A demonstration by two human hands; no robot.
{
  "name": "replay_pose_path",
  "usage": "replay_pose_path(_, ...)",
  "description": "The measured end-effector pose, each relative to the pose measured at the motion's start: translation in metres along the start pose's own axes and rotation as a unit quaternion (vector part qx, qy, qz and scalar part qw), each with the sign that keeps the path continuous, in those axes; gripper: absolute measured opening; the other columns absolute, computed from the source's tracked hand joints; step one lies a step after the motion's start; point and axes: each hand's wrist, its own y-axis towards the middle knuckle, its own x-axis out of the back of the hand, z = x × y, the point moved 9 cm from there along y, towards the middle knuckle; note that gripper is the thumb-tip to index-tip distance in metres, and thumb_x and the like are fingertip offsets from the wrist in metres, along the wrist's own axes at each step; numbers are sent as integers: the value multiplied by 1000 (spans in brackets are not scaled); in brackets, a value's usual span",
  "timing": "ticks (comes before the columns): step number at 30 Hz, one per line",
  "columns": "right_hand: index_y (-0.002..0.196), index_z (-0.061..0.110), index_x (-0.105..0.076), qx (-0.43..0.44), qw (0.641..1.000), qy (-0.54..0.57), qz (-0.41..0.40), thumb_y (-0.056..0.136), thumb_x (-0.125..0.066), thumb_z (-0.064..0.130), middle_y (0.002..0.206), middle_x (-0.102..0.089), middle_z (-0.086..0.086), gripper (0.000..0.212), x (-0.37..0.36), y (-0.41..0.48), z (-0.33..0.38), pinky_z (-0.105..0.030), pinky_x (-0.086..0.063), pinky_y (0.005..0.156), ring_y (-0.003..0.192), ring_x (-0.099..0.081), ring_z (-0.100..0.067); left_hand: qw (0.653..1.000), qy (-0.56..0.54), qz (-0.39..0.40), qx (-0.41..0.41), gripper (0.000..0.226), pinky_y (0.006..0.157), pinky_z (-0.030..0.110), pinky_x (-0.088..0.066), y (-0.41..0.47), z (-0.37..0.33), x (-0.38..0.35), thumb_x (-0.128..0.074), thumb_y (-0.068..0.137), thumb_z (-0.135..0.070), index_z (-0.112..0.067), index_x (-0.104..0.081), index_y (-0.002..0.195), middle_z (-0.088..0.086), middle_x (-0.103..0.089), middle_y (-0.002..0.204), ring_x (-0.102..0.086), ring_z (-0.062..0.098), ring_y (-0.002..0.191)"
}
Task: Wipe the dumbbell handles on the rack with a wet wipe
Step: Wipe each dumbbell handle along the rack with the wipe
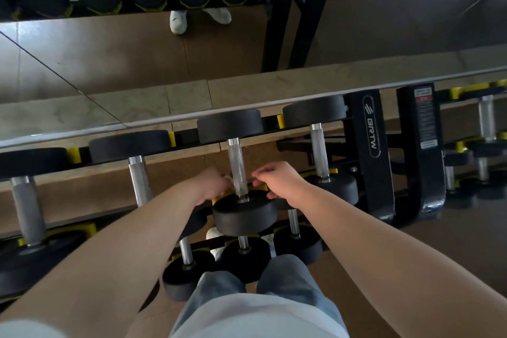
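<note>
at frame centre my left hand pinches the wipe against the handle; my right hand hangs loosely curled, empty. a rolling dumbbell could nip it.

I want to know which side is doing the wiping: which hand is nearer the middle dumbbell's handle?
Left. The left hand holds a wipe against the handle, on its left; the right hand hovers just to its right.

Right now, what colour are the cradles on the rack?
Yellow cradles, on a black rack. The head view, the only one, shows them.
</note>
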Motion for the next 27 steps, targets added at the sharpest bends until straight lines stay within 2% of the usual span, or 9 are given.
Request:
replay_pose_path(2,107,27,-69,-2,1000,-10,0,104,-58,26,102,-72,4,11,2,-1,0,-21,-50,58,87,-64,-11,987,-154,-49,19,23,58,25,-45,10,2,20,-60,99,-15,-11,-66,120,4,-63,84,-55,14,68)
replay_pose_path(5,107,26,-70,-12,1000,-5,5,104,-58,24,104,-73,4,12,1,-1,-4,-22,-50,62,98,-66,-14,927,-365,-72,35,25,45,19,-33,12,5,29,-58,100,-9,-10,-63,125,2,-56,74,-42,9,56)
replay_pose_path(7,104,26,-69,-17,1000,2,4,104,-58,23,105,-73,3,12,0,0,-7,-22,-50,64,100,-65,-14,937,-340,-70,30,29,47,21,-34,7,5,29,-60,100,-12,-12,-60,130,1,-55,74,-43,9,56)
replay_pose_path(11,107,23,-71,-28,999,14,-14,103,-59,22,103,-74,1,13,0,0,-11,-21,-49,61,90,-63,-13,997,-77,-20,7,17,60,26,-45,-16,2,9,-54,103,-19,-17,-60,120,5,-62,91,-52,14,69)
replay_pose_path(17,113,20,-71,-7,1000,-16,-20,103,-59,21,103,-73,0,16,-5,-4,0,-24,-51,66,103,-65,-22,998,62,24,-16,30,71,28,-51,-32,8,0,-57,102,-26,-18,-64,130,3,-65,108,-61,19,93)
replay_pose_path(19,112,22,-71,8,999,-24,-27,103,-59,23,102,-72,-1,15,-7,-7,6,-25,-49,62,96,-65,-22,999,42,17,-11,29,72,28,-52,-39,11,4,-59,101,-25,-19,-65,128,3,-64,107,-60,19,95)
replay_pose_path(22,101,28,-70,32,998,-22,-48,103,-58,21,94,-68,0,14,-9,-12,11,-24,-44,54,71,-57,-12,999,5,-25,-41,24,68,27,-49,-54,6,10,-60,100,-23,-26,-65,123,-3,-62,103,-58,15,91)
replay_pose_path(25,100,29,-71,48,997,20,-53,101,-55,12,100,-66,-1,23,-14,-21,14,-27,-43,57,78,-56,-15,990,-93,-70,-80,17,57,23,-42,-63,0,14,-62,99,-23,-32,-68,112,-4,-62,96,-54,11,77)
replay_pose_path(27,105,30,-71,68,996,43,-42,101,-57,16,106,-68,0,21,-16,-30,16,-27,-43,59,82,-57,-15,981,-136,-86,-105,10,60,25,-44,-70,-9,14,-66,97,-29,-36,-68,104,-3,-63,96,-54,11,77)
